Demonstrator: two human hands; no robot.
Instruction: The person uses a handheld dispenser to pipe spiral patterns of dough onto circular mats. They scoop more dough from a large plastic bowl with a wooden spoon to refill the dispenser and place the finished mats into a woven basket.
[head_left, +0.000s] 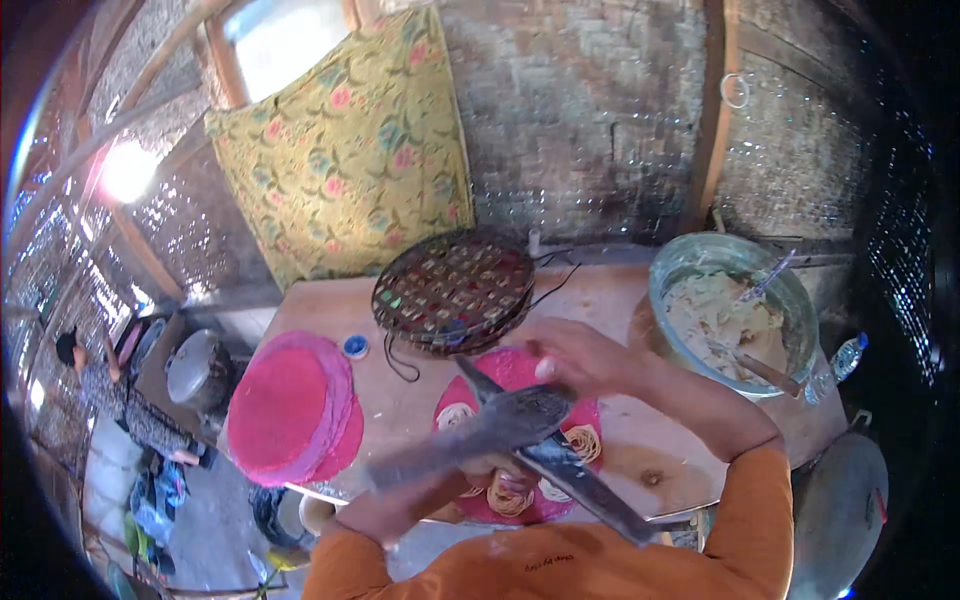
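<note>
My left hand is wrapped round a dark wooden dough press, made of crossed pieces with long handles; one handle is smeared by motion. The press is tilted above a pink round mat. At the press's upper side is my right hand, its fingers bent together beside the wood. A small whitish spot shows at its fingertips; I cannot tell whether it is dough. Coiled nests of dough strands lie on the mat, some white, some tan, partly hidden by the press and my left hand.
A large green basin of pale dough with utensils stands at the right, beside a plastic bottle. Stacked pink mats lie at the left, near a small blue-rimmed container. A round woven basket sits behind. Another person is far left.
</note>
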